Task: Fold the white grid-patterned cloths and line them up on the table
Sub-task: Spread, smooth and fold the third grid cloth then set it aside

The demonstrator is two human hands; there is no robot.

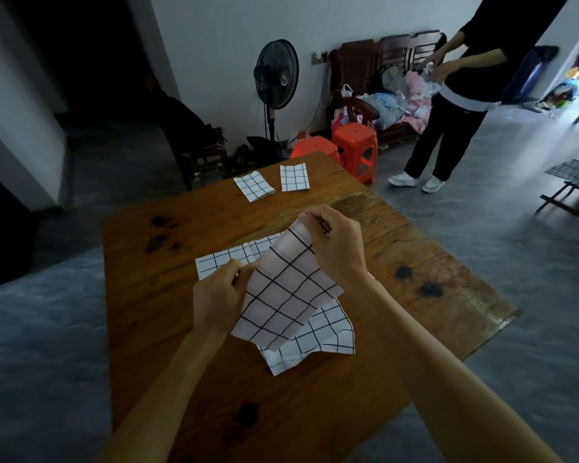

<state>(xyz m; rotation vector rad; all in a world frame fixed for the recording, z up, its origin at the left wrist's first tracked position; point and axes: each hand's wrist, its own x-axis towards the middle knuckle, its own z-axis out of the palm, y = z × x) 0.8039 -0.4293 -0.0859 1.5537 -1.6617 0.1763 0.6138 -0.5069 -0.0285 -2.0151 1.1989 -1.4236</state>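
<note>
Two folded cloths [270, 182] lie beyond both hands; left hand [219, 295] and right hand [336, 243] pinch third cloth [281, 289], another cloth [318, 339] beneath unfolded.

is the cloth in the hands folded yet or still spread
Still spread, not folded. The held cloth hangs as a single open sheet, pinched at its top edge by the left hand and right hand, unlike the two folded cloths.
</note>
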